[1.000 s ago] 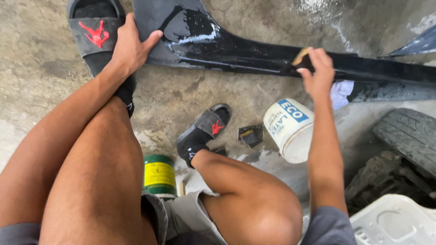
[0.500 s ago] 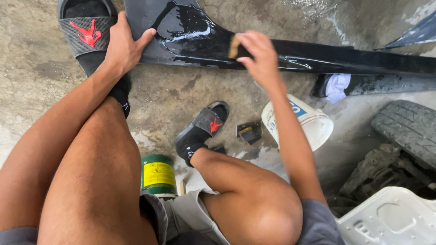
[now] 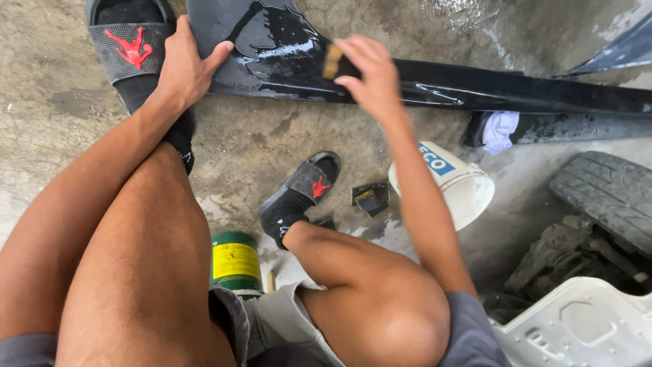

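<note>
Rough, stained concrete floor [image 3: 61, 129] carries a long glossy black car panel [image 3: 475, 88], wet on top, lying across the upper view. At its wide left end the left hand [image 3: 183, 68] lies flat with fingers spread, gripping nothing, while the right hand [image 3: 370, 75] is closed around a small tan block [image 3: 332, 61], probably a sanding block, pressed to the panel's wet face. Nearby sit a white bucket [image 3: 462, 197], a green can [image 3: 234, 261] and a tyre [image 3: 611, 197].

A single head-worn camera looks steeply down from close above a crouching person's knees, facing forward over a wet concrete floor [image 3: 272, 146], with outstretched arms reaching toward the frame's top edge. No second view.
</note>
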### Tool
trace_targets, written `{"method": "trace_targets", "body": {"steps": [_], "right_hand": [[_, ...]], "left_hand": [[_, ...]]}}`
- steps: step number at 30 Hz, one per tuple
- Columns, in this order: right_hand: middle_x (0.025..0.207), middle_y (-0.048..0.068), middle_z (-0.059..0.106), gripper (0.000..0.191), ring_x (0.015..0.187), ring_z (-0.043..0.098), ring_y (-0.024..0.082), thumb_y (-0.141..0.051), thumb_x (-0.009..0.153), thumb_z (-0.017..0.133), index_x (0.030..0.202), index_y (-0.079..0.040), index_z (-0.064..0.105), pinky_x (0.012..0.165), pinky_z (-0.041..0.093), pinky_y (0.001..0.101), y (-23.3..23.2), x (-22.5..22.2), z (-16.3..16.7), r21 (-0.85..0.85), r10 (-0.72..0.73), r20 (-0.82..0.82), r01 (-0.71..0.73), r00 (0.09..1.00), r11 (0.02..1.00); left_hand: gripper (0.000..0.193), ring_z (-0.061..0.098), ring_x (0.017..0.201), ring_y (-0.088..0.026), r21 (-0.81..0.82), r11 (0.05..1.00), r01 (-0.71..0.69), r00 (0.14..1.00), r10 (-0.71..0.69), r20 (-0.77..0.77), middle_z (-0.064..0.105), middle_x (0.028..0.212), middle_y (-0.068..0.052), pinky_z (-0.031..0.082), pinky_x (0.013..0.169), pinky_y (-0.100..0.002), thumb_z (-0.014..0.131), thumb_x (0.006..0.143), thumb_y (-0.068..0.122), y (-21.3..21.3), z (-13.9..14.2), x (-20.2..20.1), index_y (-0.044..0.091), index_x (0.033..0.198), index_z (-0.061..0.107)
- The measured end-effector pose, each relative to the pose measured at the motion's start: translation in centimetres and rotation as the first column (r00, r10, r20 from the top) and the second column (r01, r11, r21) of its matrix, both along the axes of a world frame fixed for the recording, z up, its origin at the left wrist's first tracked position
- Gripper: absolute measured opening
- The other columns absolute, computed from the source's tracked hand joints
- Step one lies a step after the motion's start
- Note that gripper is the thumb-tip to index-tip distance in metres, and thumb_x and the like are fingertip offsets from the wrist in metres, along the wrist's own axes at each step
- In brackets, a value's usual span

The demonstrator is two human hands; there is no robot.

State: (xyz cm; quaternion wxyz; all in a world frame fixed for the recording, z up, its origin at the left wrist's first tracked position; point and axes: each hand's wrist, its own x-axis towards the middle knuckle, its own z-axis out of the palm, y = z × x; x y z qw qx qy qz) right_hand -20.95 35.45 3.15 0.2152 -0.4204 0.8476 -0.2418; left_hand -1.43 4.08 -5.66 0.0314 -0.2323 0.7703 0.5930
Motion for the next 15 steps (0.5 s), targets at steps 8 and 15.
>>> {"method": "trace_targets", "body": {"steps": [8, 15], "right_hand": [[0.143, 0.018, 0.06, 0.065, 0.132, 0.054, 0.04, -0.022, 0.085, 0.085, 0.144, -0.007, 0.061, 0.113, 0.043, 0.0447, 1.7, -1.4, 0.2, 0.049, 0.044, 0.012, -0.044, 0.999, 0.998], [0.13, 0.019, 0.068, 0.066, 0.118, 0.066, 0.038, -0.022, 0.079, 0.092, 0.138, -0.005, 0.065, 0.103, 0.053, 0.0426, 15.9, -7.6, 2.5, 0.217, -0.146, -0.177, 0.183, 0.973, 0.959]], "left_hand": [[0.056, 0.073, 0.114, -0.038, 0.015, 0.999, -0.031, 0.999, 0.031, -0.039, 0.071, 0.119, -0.029, 0.057, 0.099, -0.041, 0.08, 0.104, 0.025, 0.1, -0.3, 0.0, -0.011, 0.132, 0.048], [0.057, 0.068, 0.113, -0.044, -0.064, 0.997, -0.034, 0.998, 0.031, -0.047, 0.069, 0.118, -0.031, 0.053, 0.099, -0.044, 0.082, 0.105, 0.028, 0.1, -1.5, 0.3, -0.011, 0.129, 0.048]]}}
